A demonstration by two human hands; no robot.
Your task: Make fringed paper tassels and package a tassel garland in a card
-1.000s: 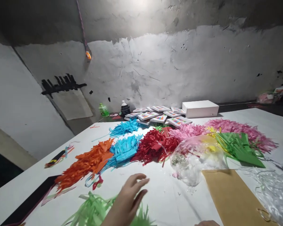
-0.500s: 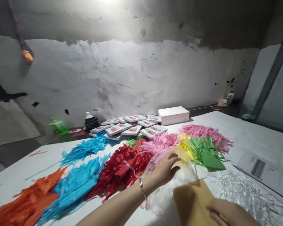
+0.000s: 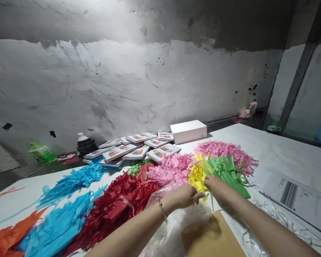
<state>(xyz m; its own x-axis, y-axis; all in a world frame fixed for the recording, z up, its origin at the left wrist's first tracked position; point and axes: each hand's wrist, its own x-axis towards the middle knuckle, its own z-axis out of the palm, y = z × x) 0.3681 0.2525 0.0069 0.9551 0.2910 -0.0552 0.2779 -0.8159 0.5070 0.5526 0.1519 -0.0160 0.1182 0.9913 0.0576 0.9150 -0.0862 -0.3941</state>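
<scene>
My left hand (image 3: pixel 187 196), with a bracelet at the wrist, is over a clear plastic bag (image 3: pixel 173 221) with white contents. Its fingers are curled closed near the bag's far edge; what they hold, if anything, is hidden. Just to the right, my right hand (image 3: pixel 214 185) has its fingers bent in at the yellow paper fringe (image 3: pixel 197 175), seemingly gripping its strips. Green paper fringe (image 3: pixel 227 171) lies beside that hand. A brown cardboard sheet (image 3: pixel 211 237) rests below both hands, with neither hand on it.
Dark red (image 3: pixel 117 200), blue (image 3: pixel 61 228), orange (image 3: pixel 10 233) and pink (image 3: pixel 173 167) fringe bundles spread over the white table (image 3: pixel 273 150). Flat printed boxes (image 3: pixel 139 151) and a white box (image 3: pixel 188 132) stand at the back. Clear strips (image 3: pixel 273 214) lie at right.
My right hand has left the cardboard sheet and moved up and left to the yellow fringe. My left hand has lowered and its fingers have curled in. The view has swung right.
</scene>
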